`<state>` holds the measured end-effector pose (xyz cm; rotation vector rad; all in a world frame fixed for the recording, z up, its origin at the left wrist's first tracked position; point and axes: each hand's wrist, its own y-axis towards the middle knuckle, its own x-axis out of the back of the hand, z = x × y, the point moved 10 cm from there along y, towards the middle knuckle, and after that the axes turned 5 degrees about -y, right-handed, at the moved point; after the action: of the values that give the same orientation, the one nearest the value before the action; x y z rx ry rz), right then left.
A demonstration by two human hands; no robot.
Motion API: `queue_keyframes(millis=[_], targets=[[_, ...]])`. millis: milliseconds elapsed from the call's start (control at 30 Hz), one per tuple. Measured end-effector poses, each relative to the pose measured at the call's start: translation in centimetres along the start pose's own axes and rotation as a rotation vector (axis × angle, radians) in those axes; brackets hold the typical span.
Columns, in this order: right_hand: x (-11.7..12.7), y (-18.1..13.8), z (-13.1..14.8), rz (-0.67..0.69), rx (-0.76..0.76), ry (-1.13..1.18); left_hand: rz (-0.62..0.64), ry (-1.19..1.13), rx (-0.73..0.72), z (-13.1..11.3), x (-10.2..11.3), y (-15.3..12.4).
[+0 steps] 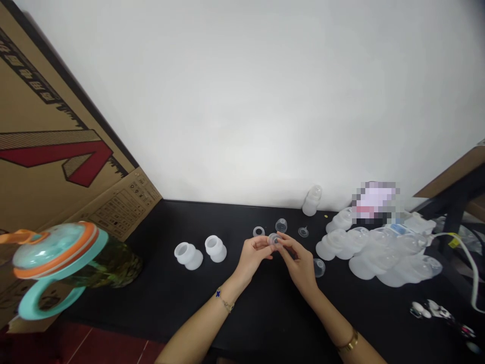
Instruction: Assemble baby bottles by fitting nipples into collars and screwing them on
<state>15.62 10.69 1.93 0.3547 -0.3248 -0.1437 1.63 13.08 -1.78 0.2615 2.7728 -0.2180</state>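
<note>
My left hand (253, 255) and my right hand (297, 259) meet above the black table (170, 298), both pinching one small clear plastic part (273, 238) between their fingertips. Just beyond them lie a clear ring (258, 231), a small clear cup (281, 225) and a small clear disc (303, 232). A small clear cap (319, 267) lies right beside my right hand. Two white translucent bottle parts (188, 255) (215, 248) stand to the left of my left hand.
A pile of several clear bottle bodies (379, 250) lies at the right, with one bottle (311, 200) standing by the white wall. A large teal and orange jug (60, 265) stands at the left before a cardboard box (49, 151). A white cable (468, 258) runs at far right.
</note>
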Motion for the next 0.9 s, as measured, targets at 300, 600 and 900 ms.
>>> queue_keyframes(millis=[300, 600, 900], targets=[[0.3, 0.0, 0.2, -0.021, 0.009, -0.009, 0.032, 0.015, 0.012, 0.1, -0.4, -0.1], [0.5, 0.0, 0.4, -0.036, 0.032, -0.012, 0.024, 0.014, 0.029, 0.3, -0.3, -0.2], [1.0, -0.2, 2.2, -0.088, 0.146, -0.062, 0.024, 0.011, 0.018, -0.2, -0.6, -0.3]])
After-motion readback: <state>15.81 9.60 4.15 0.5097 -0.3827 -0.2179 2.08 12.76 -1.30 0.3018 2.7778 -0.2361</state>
